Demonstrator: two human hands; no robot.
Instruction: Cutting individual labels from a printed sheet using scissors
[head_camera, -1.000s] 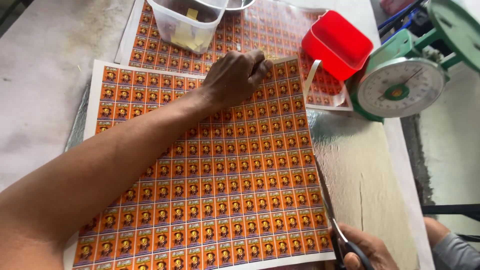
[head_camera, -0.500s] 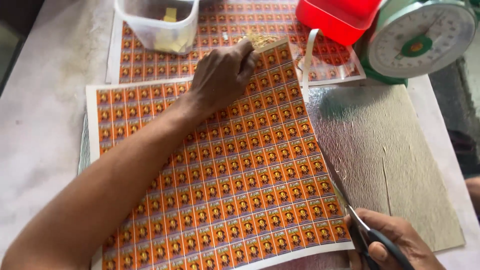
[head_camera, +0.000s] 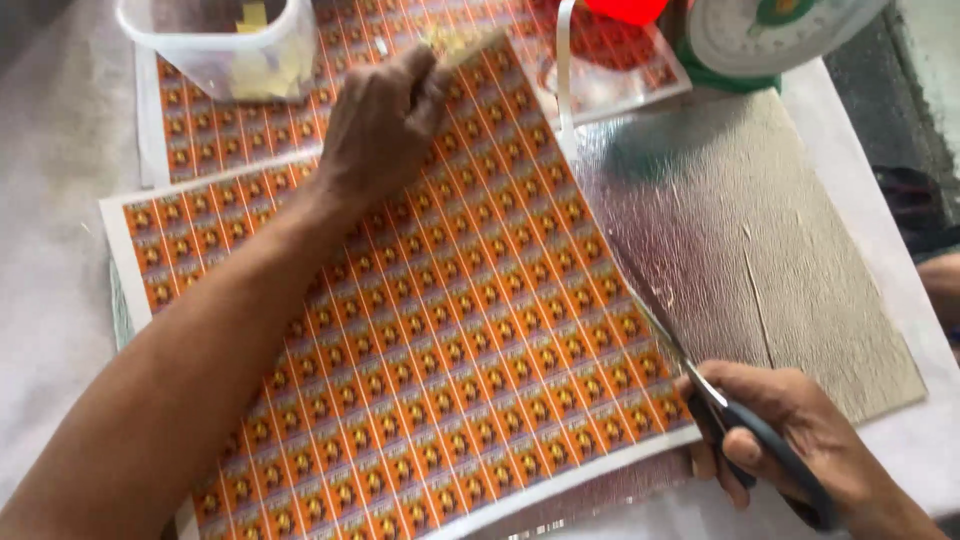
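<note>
Gripping scissors (head_camera: 700, 385) — right hand (head_camera: 790, 425); left hand (head_camera: 380, 120) — sheet (head_camera: 420, 330)

Your left arm runs bare from the lower left corner diagonally up across the view, forearm stretched long and the wrist nearly straight. Your left hand (head_camera: 383, 120) lies knuckles up, palm down, with the fingers curled forward and the fingertips pinched together at the far end. Your right hand (head_camera: 790, 430) sits at the lower right, fingers wrapped closed in a grip, thumb side uppermost.
</note>
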